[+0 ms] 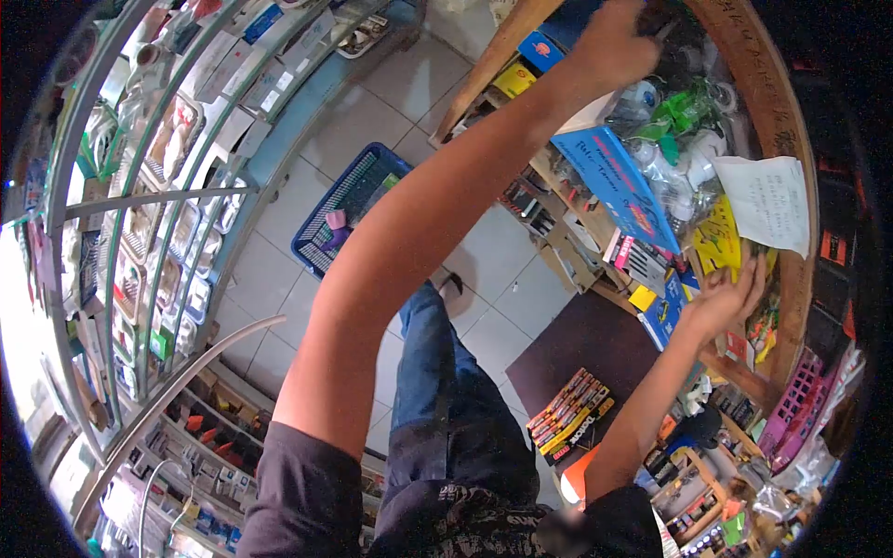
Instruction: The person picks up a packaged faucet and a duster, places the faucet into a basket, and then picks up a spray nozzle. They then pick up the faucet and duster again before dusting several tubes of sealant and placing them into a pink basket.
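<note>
Reaching hands [614, 42] [728, 296] among crinkly plastic packets [684, 149], wooden shelf [791, 167].

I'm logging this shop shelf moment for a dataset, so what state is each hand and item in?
left hand: raised, closed on something dark at the shelf top; what it grips is unclear
right hand: fingers spread, touching the yellow packets
blue box: tilted on the shelf
white paper note: hanging from the wooden frame
blue basket: on the tiled floor, holding a few items
</note>
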`<state>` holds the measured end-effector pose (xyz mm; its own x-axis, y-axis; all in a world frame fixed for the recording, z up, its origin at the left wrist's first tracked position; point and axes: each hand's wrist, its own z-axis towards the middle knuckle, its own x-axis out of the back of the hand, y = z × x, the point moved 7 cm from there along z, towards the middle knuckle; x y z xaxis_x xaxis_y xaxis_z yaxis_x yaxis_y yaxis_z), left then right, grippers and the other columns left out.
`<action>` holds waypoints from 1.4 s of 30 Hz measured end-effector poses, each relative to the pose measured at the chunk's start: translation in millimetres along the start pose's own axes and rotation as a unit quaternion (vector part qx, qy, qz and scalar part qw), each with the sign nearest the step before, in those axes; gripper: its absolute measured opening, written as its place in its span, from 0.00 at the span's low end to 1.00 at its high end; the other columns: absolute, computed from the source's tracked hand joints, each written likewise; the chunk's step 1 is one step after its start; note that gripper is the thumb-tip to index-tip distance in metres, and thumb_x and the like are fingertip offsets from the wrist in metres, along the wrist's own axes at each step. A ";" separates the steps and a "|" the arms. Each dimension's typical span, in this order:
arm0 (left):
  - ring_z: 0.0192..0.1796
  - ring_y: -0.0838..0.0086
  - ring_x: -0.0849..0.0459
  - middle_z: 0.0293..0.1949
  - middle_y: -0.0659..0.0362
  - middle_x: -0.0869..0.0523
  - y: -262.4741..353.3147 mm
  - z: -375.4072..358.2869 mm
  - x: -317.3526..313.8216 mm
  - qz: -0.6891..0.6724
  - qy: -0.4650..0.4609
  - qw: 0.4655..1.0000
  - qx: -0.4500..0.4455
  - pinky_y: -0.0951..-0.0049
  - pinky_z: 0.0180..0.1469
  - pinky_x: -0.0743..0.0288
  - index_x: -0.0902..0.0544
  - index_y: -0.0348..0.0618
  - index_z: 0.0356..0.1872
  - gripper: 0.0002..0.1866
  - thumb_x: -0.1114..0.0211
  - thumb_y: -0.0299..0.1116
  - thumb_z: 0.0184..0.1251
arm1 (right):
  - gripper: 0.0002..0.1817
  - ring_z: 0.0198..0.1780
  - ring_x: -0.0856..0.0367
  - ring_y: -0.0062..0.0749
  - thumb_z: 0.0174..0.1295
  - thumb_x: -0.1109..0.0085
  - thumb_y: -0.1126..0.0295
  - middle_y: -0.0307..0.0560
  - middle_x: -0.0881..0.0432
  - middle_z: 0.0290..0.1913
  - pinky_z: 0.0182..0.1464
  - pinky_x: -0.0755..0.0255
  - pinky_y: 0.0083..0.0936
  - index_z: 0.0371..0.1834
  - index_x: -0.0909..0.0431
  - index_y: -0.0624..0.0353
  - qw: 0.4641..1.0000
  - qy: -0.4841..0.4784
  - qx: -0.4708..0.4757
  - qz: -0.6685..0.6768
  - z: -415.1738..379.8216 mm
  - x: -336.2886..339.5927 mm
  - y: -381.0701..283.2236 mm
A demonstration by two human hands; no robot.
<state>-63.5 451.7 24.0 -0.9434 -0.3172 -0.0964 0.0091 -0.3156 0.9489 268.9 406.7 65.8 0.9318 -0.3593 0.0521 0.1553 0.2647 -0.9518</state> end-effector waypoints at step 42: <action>0.40 0.52 0.16 0.38 0.47 0.14 -158.3 -468.8 170.5 0.464 0.129 0.793 0.373 0.56 0.38 0.25 0.26 0.38 0.45 0.14 0.50 0.40 0.72 | 0.15 0.41 0.21 0.24 0.68 0.48 0.65 0.43 0.19 0.40 0.44 0.29 0.19 0.51 0.24 0.64 0.744 -0.574 -0.338 -0.056 -365.2 -5.7 294.0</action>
<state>-70.5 28.3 -283.6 -0.5451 -0.3058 0.7806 0.3712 0.7468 0.5518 189.3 159.7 -324.8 0.6524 0.7579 -0.0039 0.4135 -0.3603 -0.8362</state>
